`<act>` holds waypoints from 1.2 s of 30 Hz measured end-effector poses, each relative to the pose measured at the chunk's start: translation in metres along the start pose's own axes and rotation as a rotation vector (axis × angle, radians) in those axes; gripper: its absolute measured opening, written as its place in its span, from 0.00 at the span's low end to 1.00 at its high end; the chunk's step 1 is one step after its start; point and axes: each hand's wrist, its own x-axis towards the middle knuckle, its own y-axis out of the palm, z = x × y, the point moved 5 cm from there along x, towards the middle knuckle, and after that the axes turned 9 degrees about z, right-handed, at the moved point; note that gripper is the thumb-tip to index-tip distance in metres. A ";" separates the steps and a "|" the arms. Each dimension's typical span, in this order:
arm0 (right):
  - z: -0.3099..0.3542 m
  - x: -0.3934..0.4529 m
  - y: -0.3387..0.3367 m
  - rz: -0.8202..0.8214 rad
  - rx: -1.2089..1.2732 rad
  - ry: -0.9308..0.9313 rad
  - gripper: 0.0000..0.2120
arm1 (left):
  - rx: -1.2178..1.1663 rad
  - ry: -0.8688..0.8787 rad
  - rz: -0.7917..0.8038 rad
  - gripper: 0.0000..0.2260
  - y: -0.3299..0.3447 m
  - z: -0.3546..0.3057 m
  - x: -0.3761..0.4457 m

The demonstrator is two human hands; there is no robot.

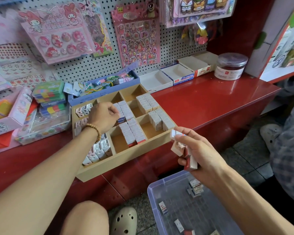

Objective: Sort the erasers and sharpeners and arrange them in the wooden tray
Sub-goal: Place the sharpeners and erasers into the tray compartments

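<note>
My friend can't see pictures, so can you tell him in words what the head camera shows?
A person's left hand reaches into a wooden tray of neatly packed erasers and sharpeners on a red counter. Their right hand holds a few more erasers above a clear plastic bin.

Stationery shop: pegboard [176,48] w/ hanging sticker packs [137,36], red display shelf [210,97] w/ open stock boxes [182,75], wooden tray [126,160] of boxed erasers [132,131] & sharpeners [98,150].
</note>
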 end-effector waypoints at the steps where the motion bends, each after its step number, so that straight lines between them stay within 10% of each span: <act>1: 0.000 -0.001 0.001 -0.004 -0.013 -0.018 0.10 | 0.126 0.029 -0.069 0.05 -0.005 -0.006 -0.004; 4: 0.003 -0.003 0.003 -0.008 -0.081 -0.069 0.12 | 0.096 0.204 -0.172 0.04 -0.009 -0.032 -0.029; 11: 0.015 -0.011 0.009 -0.009 -0.210 -0.252 0.09 | -0.502 0.225 0.549 0.06 0.050 -0.084 -0.098; 21: 0.011 -0.013 -0.004 -0.110 -0.167 -0.102 0.07 | -0.924 -0.017 0.478 0.04 0.034 -0.079 -0.092; 29: 0.004 -0.008 -0.012 -0.185 -0.009 -0.001 0.06 | -0.325 0.067 0.117 0.06 -0.036 -0.036 -0.045; 36: 0.002 -0.006 -0.016 -0.191 -0.001 -0.019 0.04 | 0.141 0.232 0.177 0.06 -0.035 -0.038 -0.021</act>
